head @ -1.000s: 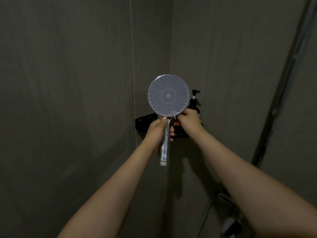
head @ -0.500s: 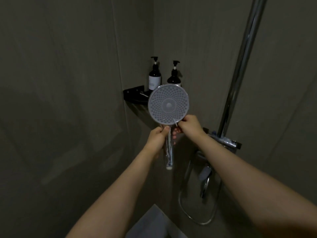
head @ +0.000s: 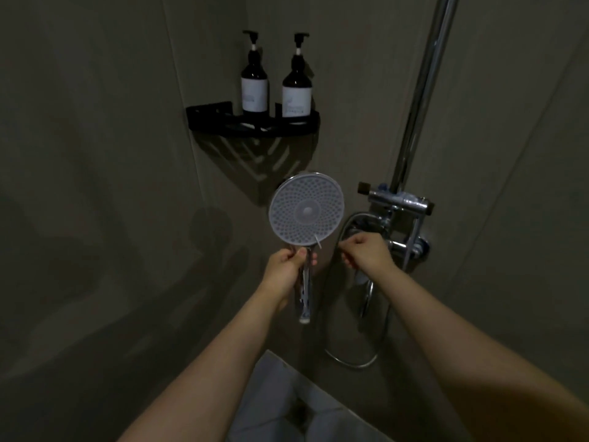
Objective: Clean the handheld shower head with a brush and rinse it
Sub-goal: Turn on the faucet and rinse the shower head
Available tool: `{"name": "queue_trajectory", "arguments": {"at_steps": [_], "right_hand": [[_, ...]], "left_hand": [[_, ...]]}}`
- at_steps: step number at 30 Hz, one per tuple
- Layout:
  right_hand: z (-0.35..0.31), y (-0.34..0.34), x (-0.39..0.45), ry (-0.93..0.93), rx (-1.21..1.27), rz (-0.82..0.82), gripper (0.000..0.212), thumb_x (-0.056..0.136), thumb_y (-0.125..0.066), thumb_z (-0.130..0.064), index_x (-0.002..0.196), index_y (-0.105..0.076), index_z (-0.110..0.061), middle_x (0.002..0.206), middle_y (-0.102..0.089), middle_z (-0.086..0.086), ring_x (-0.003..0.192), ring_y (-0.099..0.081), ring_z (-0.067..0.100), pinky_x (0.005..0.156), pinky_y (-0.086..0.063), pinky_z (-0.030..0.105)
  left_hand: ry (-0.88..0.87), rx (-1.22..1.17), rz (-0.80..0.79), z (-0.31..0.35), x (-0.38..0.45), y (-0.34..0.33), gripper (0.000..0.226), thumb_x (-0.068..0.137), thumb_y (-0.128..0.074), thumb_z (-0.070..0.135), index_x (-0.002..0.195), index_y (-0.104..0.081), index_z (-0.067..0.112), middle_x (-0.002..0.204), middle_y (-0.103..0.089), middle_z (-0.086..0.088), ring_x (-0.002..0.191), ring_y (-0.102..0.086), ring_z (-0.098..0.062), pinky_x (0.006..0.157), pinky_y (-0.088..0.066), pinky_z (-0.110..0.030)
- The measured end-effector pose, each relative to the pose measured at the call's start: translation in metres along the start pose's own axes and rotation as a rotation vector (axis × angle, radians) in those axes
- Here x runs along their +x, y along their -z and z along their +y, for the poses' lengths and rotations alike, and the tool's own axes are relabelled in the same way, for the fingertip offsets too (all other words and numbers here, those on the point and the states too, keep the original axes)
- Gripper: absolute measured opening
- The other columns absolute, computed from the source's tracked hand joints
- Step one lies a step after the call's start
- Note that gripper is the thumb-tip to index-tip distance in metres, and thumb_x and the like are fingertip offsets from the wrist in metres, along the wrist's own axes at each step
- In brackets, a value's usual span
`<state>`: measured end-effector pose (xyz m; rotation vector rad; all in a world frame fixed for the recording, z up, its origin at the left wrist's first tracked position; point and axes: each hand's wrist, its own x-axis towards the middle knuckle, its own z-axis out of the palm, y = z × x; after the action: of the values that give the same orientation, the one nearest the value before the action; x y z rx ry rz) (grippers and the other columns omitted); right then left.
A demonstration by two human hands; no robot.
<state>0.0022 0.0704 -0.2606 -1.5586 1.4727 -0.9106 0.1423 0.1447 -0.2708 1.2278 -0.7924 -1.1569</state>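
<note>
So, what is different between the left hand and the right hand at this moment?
The left hand grips the handle of the shower head, holding it upright with its face toward the camera; the right hand does not touch it. The left hand is under the round face; the right hand is off to the side, near the chrome mixer valve. The right hand's fingers are curled; whether they pinch something is unclear. Both reach forward at similar height.

Two hands are showing: a left hand (head: 285,266) and a right hand (head: 366,253). One shower head (head: 306,213) is showing. Two dark pump bottles are standing on one black corner shelf (head: 207,118): a left bottle (head: 254,81) and a right bottle (head: 296,84). One chrome riser pipe (head: 420,90) and one chrome mixer valve (head: 398,202) are showing, with one hose (head: 350,362) looping below.
</note>
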Motion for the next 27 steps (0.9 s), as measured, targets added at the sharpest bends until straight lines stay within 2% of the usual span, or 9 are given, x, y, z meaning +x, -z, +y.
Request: {"name": "queue_trajectory", "arguments": {"at_steps": [2,6,8,10,14,18,21,24,27], "right_hand": [[0.029,0.003,0.003,-0.071,-0.023,0.071,0.036,0.086,-0.062,-0.015,0.051,-0.057,-0.012,0.036,-0.054,-0.002,0.033,-0.05,0.009,0.046,-0.047,0.017],[0.081,0.011,0.011,-0.145,-0.046,0.224,0.039,0.083,-0.066,-0.027,0.048,-0.055,-0.012,0.041,-0.056,0.001,0.045,-0.06,0.01,0.056,-0.049,0.015],[0.101,0.01,0.019,-0.164,-0.048,0.26,0.032,0.078,-0.07,-0.032,0.059,-0.06,-0.009,0.059,-0.061,0.012,0.07,-0.067,0.026,0.074,-0.056,0.03],[0.119,0.006,0.03,-0.177,0.038,0.255,0.026,0.076,-0.072,-0.032,0.078,-0.066,-0.007,0.071,-0.061,0.014,0.074,-0.063,0.031,0.08,-0.055,0.042],[0.132,-0.006,0.037,-0.074,0.151,0.164,0.02,0.085,-0.063,-0.03,0.071,-0.057,-0.017,0.064,-0.052,0.005,0.055,-0.05,0.019,0.053,-0.041,0.027],[0.139,-0.024,0.04,0.028,0.334,0.104,0.015,0.095,-0.049,-0.026,0.083,-0.055,-0.019,0.08,-0.06,0.005,0.066,-0.057,0.017,0.062,-0.043,0.03],[0.143,-0.035,0.043,0.089,0.463,0.055,0.027,0.098,-0.041,-0.025,0.119,-0.05,-0.01,0.097,-0.063,0.009,0.088,-0.063,0.024,0.072,-0.047,0.033],[0.144,-0.038,0.044,0.131,0.475,0.068,0.035,0.099,-0.039,-0.022,0.128,-0.044,-0.002,0.087,-0.063,0.011,0.077,-0.063,0.024,0.059,-0.048,0.028],[0.144,-0.039,0.046,0.159,0.445,0.097,0.036,0.098,-0.041,-0.023,0.127,-0.045,-0.002,0.078,-0.062,0.009,0.069,-0.064,0.019,0.051,-0.049,0.025]], "left_hand": [[-0.01,0.002,-0.006,-0.02,0.004,0.0,0.021,0.096,-0.044,0.01,0.08,-0.057,0.009,0.081,-0.063,-0.004,0.075,-0.061,-0.011,0.073,-0.049,-0.021],[-0.011,-0.024,-0.047,-0.067,0.013,-0.002,0.023,0.097,-0.043,0.01,0.079,-0.057,0.01,0.08,-0.063,-0.003,0.074,-0.06,-0.011,0.074,-0.049,-0.021],[-0.027,-0.027,-0.06,-0.094,0.02,-0.002,0.024,0.097,-0.042,0.009,0.079,-0.058,0.011,0.08,-0.063,-0.003,0.075,-0.06,-0.011,0.074,-0.048,-0.019],[-0.027,-0.049,-0.05,-0.125,0.028,-0.001,0.025,0.097,-0.042,0.009,0.078,-0.057,0.011,0.079,-0.063,-0.003,0.074,-0.06,-0.011,0.074,-0.048,-0.02],[0.017,-0.151,-0.022,-0.191,0.051,0.001,0.024,0.097,-0.042,0.01,0.079,-0.059,0.009,0.079,-0.063,-0.006,0.073,-0.059,-0.014,0.075,-0.049,-0.025],[0.044,-0.211,-0.003,-0.257,0.073,0.004,0.022,0.097,-0.042,0.013,0.084,-0.06,0.007,0.08,-0.063,-0.008,0.074,-0.06,-0.017,0.078,-0.05,-0.031],[0.066,-0.272,0.022,-0.297,0.085,0.002,0.023,0.098,-0.041,0.013,0.085,-0.058,0.004,0.077,-0.061,-0.009,0.07,-0.058,-0.019,0.076,-0.05,-0.033],[0.076,-0.325,0.025,-0.324,0.094,-0.007,0.023,0.098,-0.041,0.012,0.08,-0.055,0.007,0.076,-0.06,-0.007,0.068,-0.057,-0.014,0.059,-0.051,-0.021],[0.1,-0.37,0.006,-0.337,0.102,-0.019,0.02,0.097,-0.042,0.009,0.081,-0.054,0.007,0.077,-0.06,-0.006,0.07,-0.058,-0.012,0.06,-0.051,-0.019]]}}
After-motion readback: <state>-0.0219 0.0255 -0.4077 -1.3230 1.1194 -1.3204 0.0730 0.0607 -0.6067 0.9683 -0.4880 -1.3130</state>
